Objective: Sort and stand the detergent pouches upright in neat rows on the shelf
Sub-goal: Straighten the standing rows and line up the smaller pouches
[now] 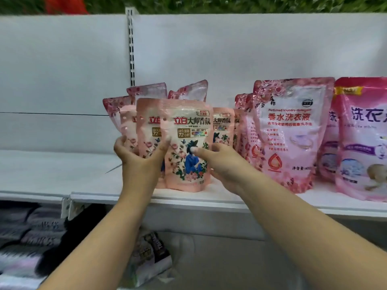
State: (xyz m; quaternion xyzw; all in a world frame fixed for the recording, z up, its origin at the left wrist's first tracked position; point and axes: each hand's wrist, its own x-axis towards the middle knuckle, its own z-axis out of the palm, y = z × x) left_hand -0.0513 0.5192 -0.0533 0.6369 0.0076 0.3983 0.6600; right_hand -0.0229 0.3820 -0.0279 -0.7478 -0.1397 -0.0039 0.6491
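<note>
while both hands grip it, the front pouch stands tall at the shelf edge, its long side going up and down. the left hand pinches its left edge and the right hand holds its right side with the thumb on front. more small pouches wait just behind it.

Bright, even light with soft shadows; mild glare on the glossy pouches. Slight blur throughout, worst below the shelf; edges bow.
</note>
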